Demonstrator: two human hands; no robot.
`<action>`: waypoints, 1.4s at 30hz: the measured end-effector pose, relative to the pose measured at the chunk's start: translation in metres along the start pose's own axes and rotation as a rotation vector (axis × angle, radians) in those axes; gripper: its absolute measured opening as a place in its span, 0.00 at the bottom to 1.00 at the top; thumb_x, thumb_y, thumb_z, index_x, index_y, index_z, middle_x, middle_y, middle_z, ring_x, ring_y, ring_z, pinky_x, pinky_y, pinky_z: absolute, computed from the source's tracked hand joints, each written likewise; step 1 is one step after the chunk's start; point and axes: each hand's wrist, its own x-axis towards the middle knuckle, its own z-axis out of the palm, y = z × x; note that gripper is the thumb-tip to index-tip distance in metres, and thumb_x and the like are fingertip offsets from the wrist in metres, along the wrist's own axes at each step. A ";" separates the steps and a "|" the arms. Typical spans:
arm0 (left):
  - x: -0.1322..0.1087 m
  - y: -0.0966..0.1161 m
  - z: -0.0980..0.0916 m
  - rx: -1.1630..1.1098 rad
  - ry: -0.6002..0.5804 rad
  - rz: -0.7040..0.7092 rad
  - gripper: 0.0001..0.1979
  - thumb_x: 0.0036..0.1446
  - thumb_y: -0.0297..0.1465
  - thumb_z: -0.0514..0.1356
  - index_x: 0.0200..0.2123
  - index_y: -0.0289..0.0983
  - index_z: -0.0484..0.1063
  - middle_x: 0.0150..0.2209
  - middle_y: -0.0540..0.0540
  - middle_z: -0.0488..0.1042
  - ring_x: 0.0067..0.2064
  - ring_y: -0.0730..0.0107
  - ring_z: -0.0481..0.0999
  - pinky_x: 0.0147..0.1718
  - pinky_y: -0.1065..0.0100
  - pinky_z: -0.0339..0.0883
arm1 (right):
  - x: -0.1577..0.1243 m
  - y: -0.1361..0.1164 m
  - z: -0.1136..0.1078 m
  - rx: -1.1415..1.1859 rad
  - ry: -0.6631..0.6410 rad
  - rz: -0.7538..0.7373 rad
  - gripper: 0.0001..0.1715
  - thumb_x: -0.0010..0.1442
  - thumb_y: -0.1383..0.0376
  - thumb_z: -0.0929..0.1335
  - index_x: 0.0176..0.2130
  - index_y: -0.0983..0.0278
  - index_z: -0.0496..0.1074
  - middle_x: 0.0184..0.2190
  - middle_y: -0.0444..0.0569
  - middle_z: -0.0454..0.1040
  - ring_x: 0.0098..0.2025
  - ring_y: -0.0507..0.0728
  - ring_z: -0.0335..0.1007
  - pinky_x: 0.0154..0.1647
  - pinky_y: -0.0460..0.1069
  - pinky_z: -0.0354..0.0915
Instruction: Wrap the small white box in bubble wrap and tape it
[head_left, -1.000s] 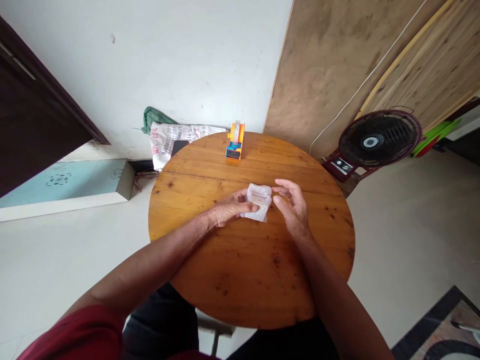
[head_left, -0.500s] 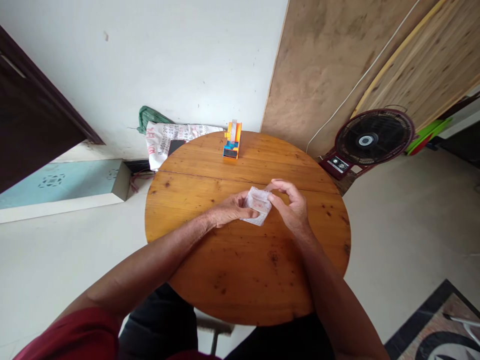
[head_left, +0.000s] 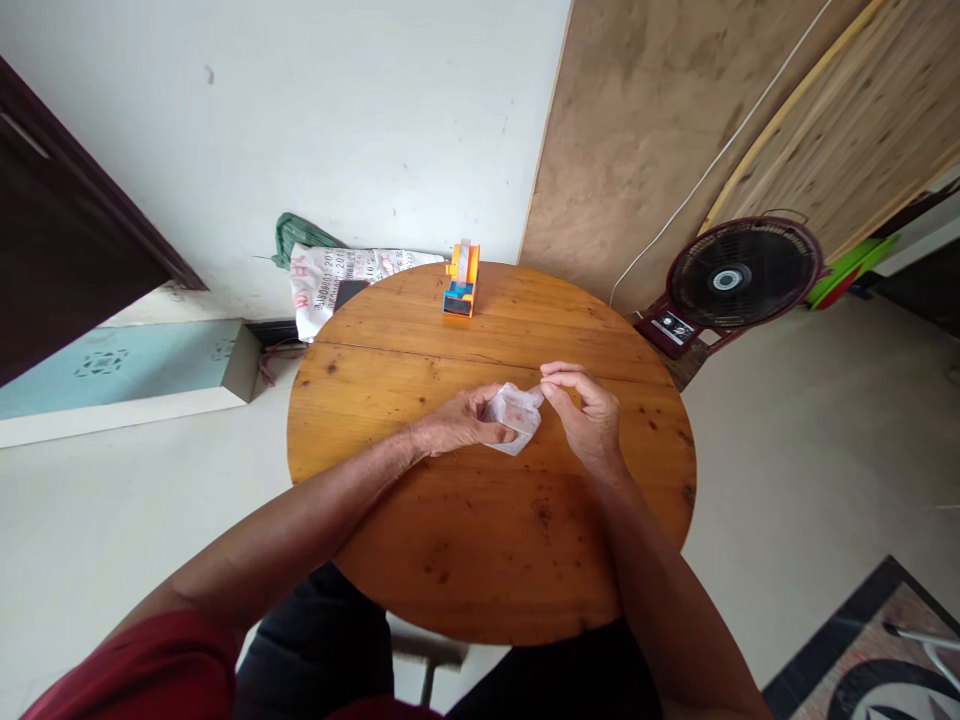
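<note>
A small boxy package in clear, whitish bubble wrap [head_left: 514, 420] is held over the middle of the table. My left hand [head_left: 466, 418] grips it from the left, the thumb across its near side and the fingers behind. At the package's upper right corner, my right hand [head_left: 585, 405] pinches a clear strip between thumb and index finger, pulled out from the package. Whether this strip is tape or a flap of the wrap, I cannot tell. What lies inside the wrapping is blurred.
An orange and blue tape dispenser [head_left: 462, 282] with a roll stands at the far edge of the round wooden table [head_left: 480, 560]. Behind it are a white wall and a printed white sack [head_left: 322, 285]. A dark red fan [head_left: 731, 280] stands beyond the table's right side.
My right hand has drawn the clear strip outward from the package's corner, and its thumb has left the package. The package has tilted slightly in my left hand.
</note>
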 end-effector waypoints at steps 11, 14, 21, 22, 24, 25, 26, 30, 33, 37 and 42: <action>0.001 0.001 0.000 0.075 0.080 0.012 0.23 0.42 0.33 0.73 0.42 0.36 0.72 0.35 0.51 0.73 0.36 0.73 0.71 0.38 0.71 0.63 | -0.006 -0.016 0.003 -0.072 -0.043 -0.036 0.07 0.61 0.64 0.68 0.31 0.58 0.75 0.34 0.46 0.79 0.39 0.58 0.76 0.45 0.56 0.69; 0.001 0.001 -0.001 0.071 0.088 0.029 0.24 0.42 0.35 0.73 0.42 0.36 0.72 0.35 0.51 0.74 0.36 0.72 0.72 0.39 0.70 0.63 | -0.008 -0.019 0.004 -0.112 -0.075 -0.067 0.08 0.62 0.63 0.68 0.31 0.57 0.75 0.33 0.45 0.80 0.38 0.58 0.76 0.47 0.57 0.68; 0.002 0.001 -0.002 0.026 0.173 0.022 0.27 0.39 0.36 0.75 0.42 0.35 0.71 0.33 0.52 0.74 0.34 0.74 0.71 0.38 0.71 0.63 | -0.013 -0.018 0.009 -0.138 -0.113 -0.141 0.08 0.63 0.65 0.67 0.32 0.56 0.75 0.33 0.44 0.81 0.37 0.57 0.77 0.49 0.58 0.66; 0.002 0.001 -0.003 0.015 0.181 0.019 0.28 0.39 0.36 0.75 0.43 0.35 0.71 0.33 0.52 0.74 0.34 0.75 0.71 0.38 0.71 0.63 | -0.013 -0.017 0.010 -0.141 -0.117 -0.151 0.08 0.63 0.65 0.67 0.32 0.56 0.75 0.33 0.43 0.81 0.37 0.57 0.77 0.50 0.58 0.66; 0.002 0.001 -0.004 0.005 0.199 0.014 0.28 0.39 0.36 0.75 0.44 0.35 0.71 0.33 0.52 0.74 0.34 0.75 0.71 0.37 0.71 0.63 | -0.014 -0.016 0.011 -0.152 -0.126 -0.164 0.08 0.63 0.66 0.67 0.32 0.56 0.75 0.33 0.43 0.81 0.37 0.57 0.77 0.51 0.58 0.65; 0.002 0.001 -0.004 0.005 0.209 0.010 0.29 0.39 0.36 0.75 0.44 0.36 0.71 0.33 0.52 0.74 0.33 0.75 0.71 0.37 0.71 0.63 | -0.015 -0.015 0.012 -0.161 -0.130 -0.165 0.09 0.63 0.65 0.67 0.32 0.56 0.75 0.33 0.42 0.81 0.37 0.57 0.77 0.52 0.58 0.65; 0.002 0.001 -0.005 0.004 0.218 0.007 0.29 0.39 0.37 0.75 0.44 0.36 0.71 0.33 0.52 0.74 0.33 0.75 0.72 0.36 0.71 0.63 | -0.015 -0.014 0.012 -0.170 -0.135 -0.163 0.09 0.63 0.65 0.67 0.32 0.55 0.76 0.33 0.42 0.81 0.38 0.57 0.78 0.53 0.59 0.65; 0.003 0.000 -0.006 -0.025 0.232 0.001 0.29 0.39 0.37 0.75 0.44 0.36 0.71 0.33 0.52 0.75 0.34 0.73 0.73 0.37 0.70 0.64 | -0.016 -0.012 0.013 -0.190 -0.138 -0.172 0.09 0.63 0.65 0.67 0.33 0.55 0.77 0.33 0.42 0.81 0.38 0.57 0.78 0.54 0.59 0.65; 0.004 0.001 -0.005 -0.065 0.235 0.003 0.28 0.39 0.37 0.75 0.44 0.36 0.72 0.34 0.51 0.76 0.34 0.73 0.74 0.38 0.70 0.64 | -0.015 -0.012 0.012 -0.205 -0.146 -0.194 0.09 0.63 0.65 0.67 0.33 0.55 0.77 0.34 0.42 0.81 0.38 0.57 0.78 0.54 0.59 0.65; 0.004 0.004 -0.003 -0.162 0.233 -0.050 0.29 0.39 0.37 0.76 0.44 0.36 0.72 0.36 0.49 0.76 0.36 0.71 0.76 0.39 0.67 0.67 | -0.014 -0.012 0.011 -0.231 -0.136 -0.250 0.09 0.63 0.67 0.67 0.34 0.55 0.76 0.35 0.42 0.82 0.38 0.56 0.78 0.54 0.59 0.64; 0.001 0.007 -0.001 -0.232 0.228 -0.097 0.29 0.41 0.40 0.75 0.45 0.37 0.72 0.36 0.48 0.76 0.36 0.68 0.77 0.40 0.62 0.72 | -0.016 -0.011 0.010 -0.323 -0.167 -0.291 0.09 0.63 0.67 0.67 0.36 0.54 0.77 0.38 0.42 0.82 0.39 0.55 0.78 0.57 0.59 0.61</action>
